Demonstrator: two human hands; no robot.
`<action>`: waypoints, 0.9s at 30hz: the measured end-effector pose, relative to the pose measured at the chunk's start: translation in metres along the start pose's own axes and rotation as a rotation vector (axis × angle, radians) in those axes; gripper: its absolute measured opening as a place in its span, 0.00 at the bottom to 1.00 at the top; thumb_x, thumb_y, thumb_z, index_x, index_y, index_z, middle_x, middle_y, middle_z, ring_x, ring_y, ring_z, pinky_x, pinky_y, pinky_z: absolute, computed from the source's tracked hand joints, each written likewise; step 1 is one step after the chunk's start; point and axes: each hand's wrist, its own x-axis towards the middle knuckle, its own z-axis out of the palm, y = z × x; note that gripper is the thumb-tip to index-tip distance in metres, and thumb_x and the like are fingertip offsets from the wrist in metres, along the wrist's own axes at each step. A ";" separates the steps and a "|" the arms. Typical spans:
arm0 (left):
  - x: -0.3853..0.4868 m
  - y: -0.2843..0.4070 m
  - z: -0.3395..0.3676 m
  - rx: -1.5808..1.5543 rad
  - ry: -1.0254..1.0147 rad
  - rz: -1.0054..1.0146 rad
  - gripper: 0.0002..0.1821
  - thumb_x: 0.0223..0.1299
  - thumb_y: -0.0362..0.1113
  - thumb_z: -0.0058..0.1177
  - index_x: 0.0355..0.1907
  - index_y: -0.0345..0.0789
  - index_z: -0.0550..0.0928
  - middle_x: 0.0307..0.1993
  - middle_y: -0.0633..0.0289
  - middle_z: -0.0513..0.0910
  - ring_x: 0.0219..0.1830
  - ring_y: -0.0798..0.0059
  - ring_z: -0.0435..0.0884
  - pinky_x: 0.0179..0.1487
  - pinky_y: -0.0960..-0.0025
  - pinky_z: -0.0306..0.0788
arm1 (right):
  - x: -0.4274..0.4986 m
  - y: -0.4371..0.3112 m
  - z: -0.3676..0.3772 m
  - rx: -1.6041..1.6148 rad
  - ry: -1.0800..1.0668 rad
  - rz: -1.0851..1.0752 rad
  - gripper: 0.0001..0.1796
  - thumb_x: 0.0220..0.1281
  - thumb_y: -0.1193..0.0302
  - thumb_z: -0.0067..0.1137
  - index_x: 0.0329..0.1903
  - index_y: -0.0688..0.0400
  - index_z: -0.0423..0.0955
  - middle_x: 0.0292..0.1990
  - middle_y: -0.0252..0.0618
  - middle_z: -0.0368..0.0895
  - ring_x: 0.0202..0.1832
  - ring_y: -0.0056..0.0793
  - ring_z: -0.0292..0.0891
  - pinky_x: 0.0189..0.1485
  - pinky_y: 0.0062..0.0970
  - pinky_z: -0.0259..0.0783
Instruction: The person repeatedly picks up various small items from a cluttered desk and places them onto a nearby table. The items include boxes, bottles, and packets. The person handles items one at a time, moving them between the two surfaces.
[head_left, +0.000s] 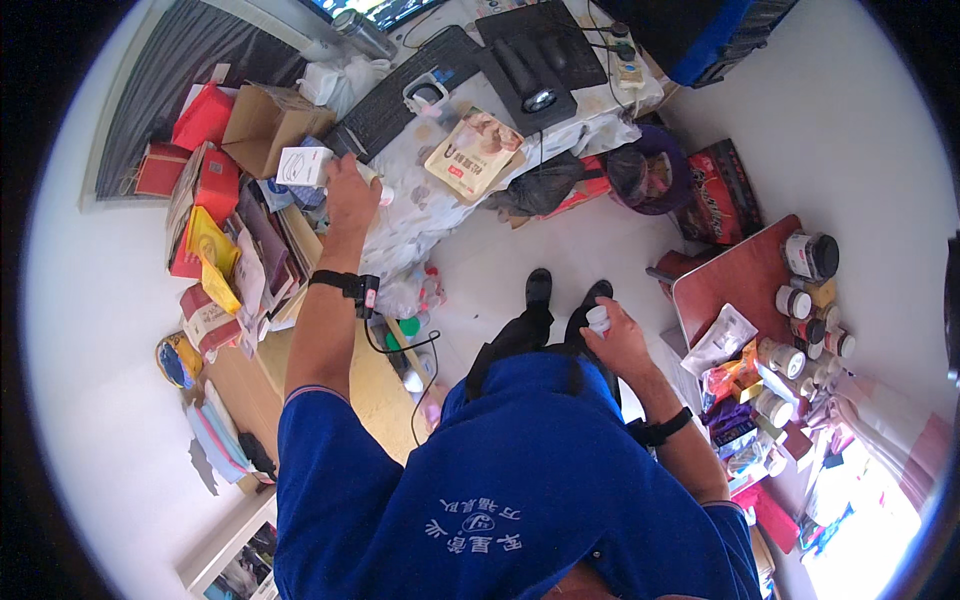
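My left hand (351, 193) reaches down at the left end of the desk, its fingers bent at the edge of a small white box (302, 166). Part of another pale item shows by the fingertips; whether the fingers grip either one cannot be made out. Low in front of my right leg, my right hand (621, 339) holds a small white plastic bottle (598, 319) between thumb and fingers. On the desk's patterned cloth (409, 214), to the right of my left hand, lies a cream-coloured printed food pouch (474, 154).
An open cardboard box (271, 127) and stacked books and papers (262, 247) crowd the left. A black keyboard (412, 90) lies on the desk. A purple bin (670, 184) stands under its right end. Jars and packets cover much of a red-topped table (739, 274) at right.
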 end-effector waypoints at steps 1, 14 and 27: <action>0.000 0.002 0.000 -0.017 -0.018 -0.023 0.36 0.57 0.39 0.68 0.66 0.33 0.69 0.62 0.42 0.70 0.60 0.39 0.78 0.64 0.49 0.75 | 0.001 0.000 0.000 -0.009 0.009 -0.008 0.35 0.60 0.59 0.69 0.67 0.57 0.68 0.50 0.55 0.84 0.54 0.56 0.82 0.58 0.46 0.77; 0.007 0.010 0.003 -0.036 -0.017 -0.003 0.26 0.64 0.35 0.59 0.62 0.35 0.68 0.58 0.44 0.73 0.54 0.41 0.81 0.53 0.47 0.79 | 0.003 -0.003 -0.004 -0.032 0.009 0.011 0.35 0.61 0.60 0.68 0.67 0.58 0.68 0.54 0.55 0.83 0.56 0.55 0.81 0.60 0.45 0.77; 0.016 -0.005 0.012 -0.022 0.000 -0.022 0.26 0.67 0.39 0.56 0.65 0.35 0.70 0.59 0.43 0.74 0.55 0.41 0.82 0.53 0.45 0.80 | -0.006 -0.001 -0.003 -0.024 0.029 0.121 0.34 0.60 0.62 0.69 0.66 0.60 0.69 0.53 0.56 0.83 0.55 0.54 0.82 0.59 0.45 0.77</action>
